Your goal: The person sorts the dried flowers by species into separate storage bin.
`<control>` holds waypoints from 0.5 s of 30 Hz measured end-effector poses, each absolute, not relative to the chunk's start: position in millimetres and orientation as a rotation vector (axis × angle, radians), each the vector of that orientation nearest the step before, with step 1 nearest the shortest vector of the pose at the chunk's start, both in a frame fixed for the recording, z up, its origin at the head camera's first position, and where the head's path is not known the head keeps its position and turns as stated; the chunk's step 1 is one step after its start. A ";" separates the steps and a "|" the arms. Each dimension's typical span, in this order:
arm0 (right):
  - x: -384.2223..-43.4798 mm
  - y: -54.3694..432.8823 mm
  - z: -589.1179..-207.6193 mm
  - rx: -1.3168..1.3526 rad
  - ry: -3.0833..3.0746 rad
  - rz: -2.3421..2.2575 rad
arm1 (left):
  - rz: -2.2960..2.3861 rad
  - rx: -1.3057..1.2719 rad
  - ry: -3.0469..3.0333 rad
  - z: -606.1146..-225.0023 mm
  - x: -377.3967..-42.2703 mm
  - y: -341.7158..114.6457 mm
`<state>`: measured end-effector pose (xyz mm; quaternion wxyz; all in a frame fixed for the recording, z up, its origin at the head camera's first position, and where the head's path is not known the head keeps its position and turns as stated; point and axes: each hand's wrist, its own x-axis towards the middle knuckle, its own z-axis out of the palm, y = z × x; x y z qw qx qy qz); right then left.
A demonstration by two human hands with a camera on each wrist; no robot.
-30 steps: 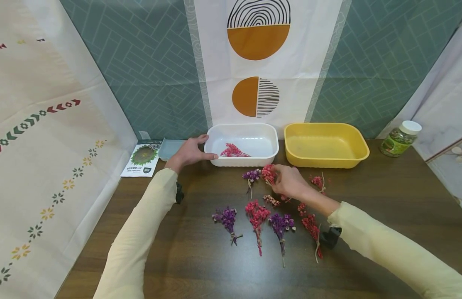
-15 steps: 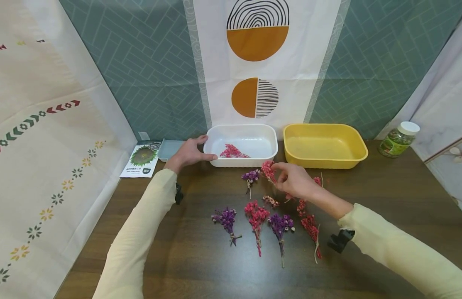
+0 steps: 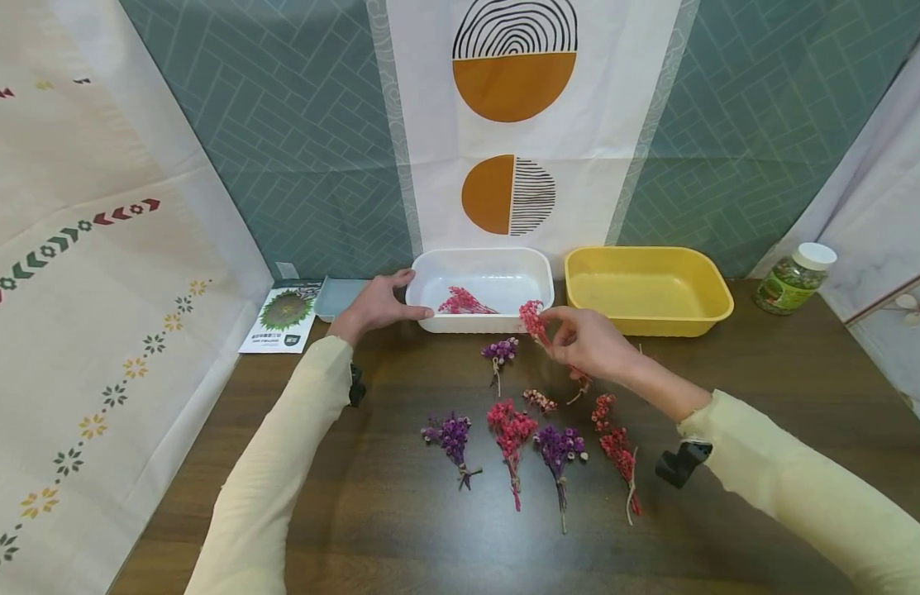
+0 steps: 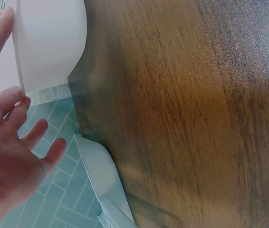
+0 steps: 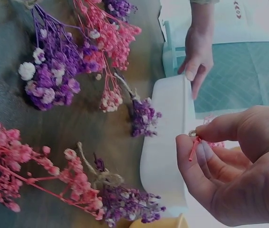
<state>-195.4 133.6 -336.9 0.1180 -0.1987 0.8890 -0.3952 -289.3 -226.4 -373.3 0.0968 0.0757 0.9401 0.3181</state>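
Note:
In the head view my left hand (image 3: 374, 307) holds the left end of a white plastic basin (image 3: 478, 323), thumb on the front rim and fingers toward the back. One pink dried-flower bunch (image 3: 465, 301) lies inside. With thumb and fingertips my right hand (image 3: 592, 345) pinches another pink dried-flower bunch (image 3: 533, 319), its blossoms at the basin's front right rim. The right wrist view shows a stem end (image 5: 193, 153) sticking out of the pinch. Below that hand a twine-tied bunch (image 3: 580, 382) is partly hidden. A small purple bunch (image 3: 500, 350) lies just in front of the basin.
On the wooden table lie purple bunches (image 3: 452, 440) and pink-red bunches (image 3: 512, 434), several in all. A yellow basin (image 3: 649, 325) stands right of the white one, a lidded jar (image 3: 794, 279) beyond it. A sunflower packet (image 3: 283, 317) and pale blue tray (image 3: 339, 297) are at left.
My right hand has moved up and slightly right with the pink dried-flower bunch, bringing its blossoms to the white basin's front rim. My left hand stays on the basin.

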 end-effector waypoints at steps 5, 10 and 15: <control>-204.0 133.3 -335.1 -0.602 2.617 -1.150 | 0.947 0.216 2.778 -373.9 -288.6 -226.1; -215.5 130.9 -331.5 -0.633 2.662 -1.120 | 0.955 0.218 2.767 -373.9 -288.3 -225.6; -225.6 126.6 -325.7 -0.624 2.671 -1.115 | 0.962 0.222 2.768 -373.6 -288.8 -226.0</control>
